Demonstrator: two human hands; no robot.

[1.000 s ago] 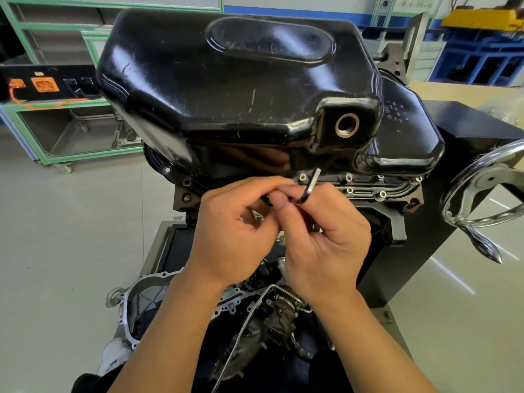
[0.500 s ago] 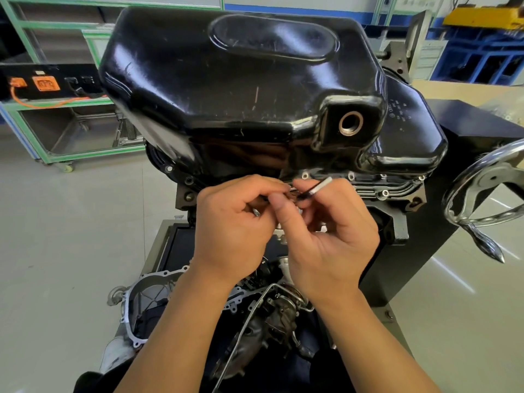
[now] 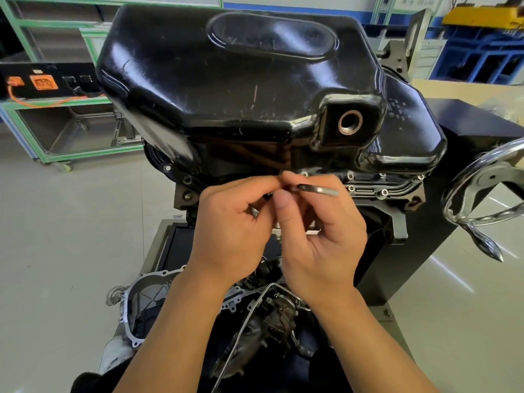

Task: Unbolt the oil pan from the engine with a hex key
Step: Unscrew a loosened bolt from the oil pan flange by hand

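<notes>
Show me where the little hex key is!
In the head view's middle, the hex key sticks out rightward from the right hand fingertips, just under the black oil pan lower edge, beside the left hand.

There is one black oil pan [image 3: 241, 80], and it has one round drain hole [image 3: 350, 121]. One hex key [image 3: 317, 190] is in view. There are two hands, a left hand [image 3: 229, 231] and a right hand [image 3: 323, 239]. Also in view are one chrome handwheel [image 3: 482, 171], one green rack [image 3: 19, 32], one black box [image 3: 71, 72] and two orange sockets [image 3: 44, 82].
</notes>
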